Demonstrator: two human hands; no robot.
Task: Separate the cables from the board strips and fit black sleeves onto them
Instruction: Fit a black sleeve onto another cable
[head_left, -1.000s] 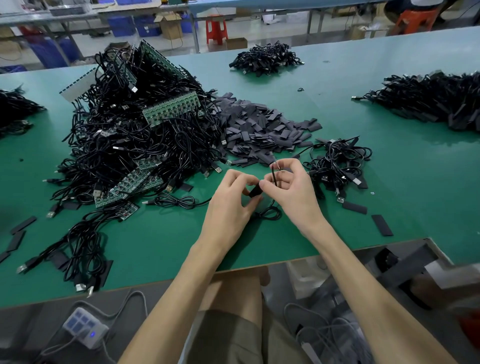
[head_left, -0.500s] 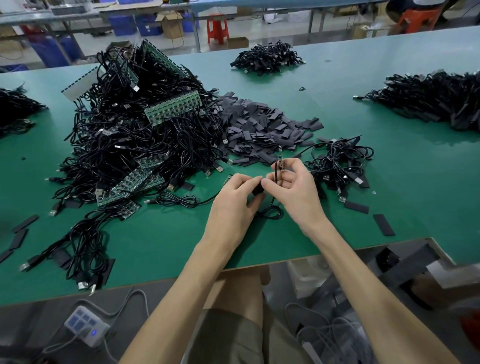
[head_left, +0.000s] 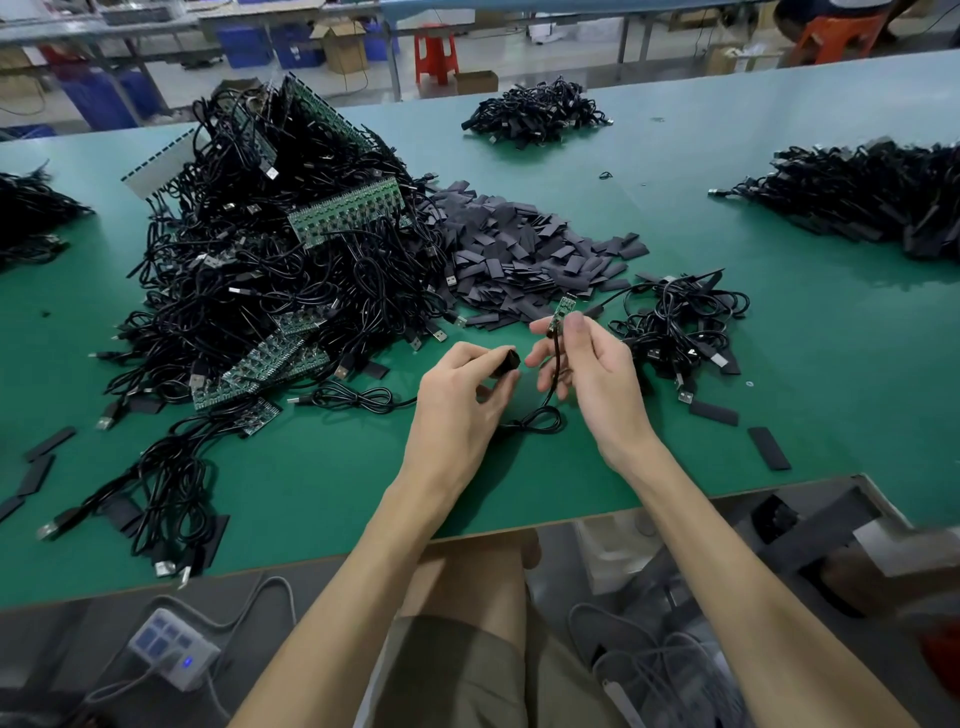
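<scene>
Gripping a black sleeve (head_left: 511, 359) in the curled fingers of the left hand (head_left: 462, 395), above bare green desk (head_left: 311, 483) near its front edge. Pinching a cable (head_left: 555, 376) in the right hand (head_left: 592, 374) just below its small board tip (head_left: 562, 307), upright, sleeve and tip apart. Hemmed by cable heap (head_left: 270, 280) on the left, sleeve pile (head_left: 519, 249) behind, cable bundle (head_left: 680, 322) on the right; open desk between hands and edge.

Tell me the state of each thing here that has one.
left hand: pinches the black sleeve.
right hand: pinches the cable just below its small board.
black sleeve: off the cable, not yet fitted.
cable: board end raised, slack looped on the table.
power strip: blue light on.
</scene>
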